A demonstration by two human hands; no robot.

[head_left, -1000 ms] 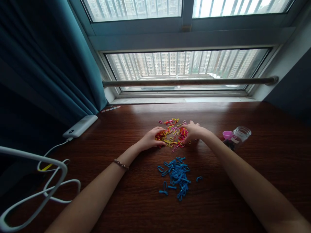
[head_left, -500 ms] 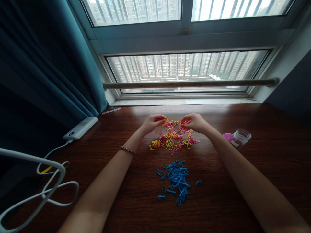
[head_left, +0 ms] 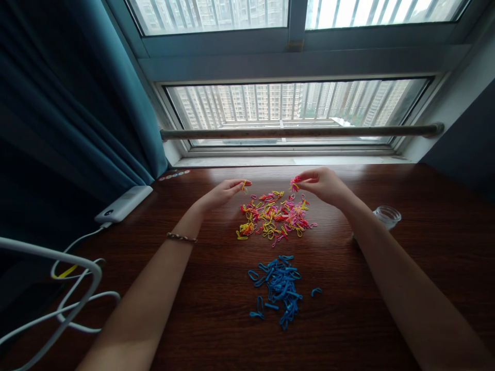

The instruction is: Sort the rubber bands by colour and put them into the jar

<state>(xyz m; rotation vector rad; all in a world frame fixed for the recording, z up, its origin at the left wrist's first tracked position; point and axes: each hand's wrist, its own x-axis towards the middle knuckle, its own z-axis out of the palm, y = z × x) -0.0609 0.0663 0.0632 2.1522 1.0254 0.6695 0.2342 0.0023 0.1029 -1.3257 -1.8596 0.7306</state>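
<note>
My left hand [head_left: 226,192] pinches yellow rubber bands [head_left: 244,186] at the upper left of a mixed pile. Fingertips of my right hand [head_left: 320,184] are closed on a small clump of pink and yellow rubber bands [head_left: 295,184], above the pile's upper right. Between and below both hands spreads the mixed pile of yellow, red and pink rubber bands [head_left: 273,219] on the brown table [head_left: 209,304]. Nearer to me lies a separate heap of blue rubber bands [head_left: 284,286], with one blue band [head_left: 316,291] apart to its right.
A clear jar [head_left: 388,216] lies on the right, partly hidden by my right forearm. On the left are a white power bank [head_left: 124,207] and its looped white cable [head_left: 87,296]. The window [head_left: 294,108] with a horizontal rail [head_left: 301,133] stands behind the table; a blue curtain [head_left: 116,103] hangs left.
Both hands have lifted away from the mixed pile, the left one moving left, the right one up and slightly right, each with rubber bands. My right forearm now hides the pink lid beside the jar.
</note>
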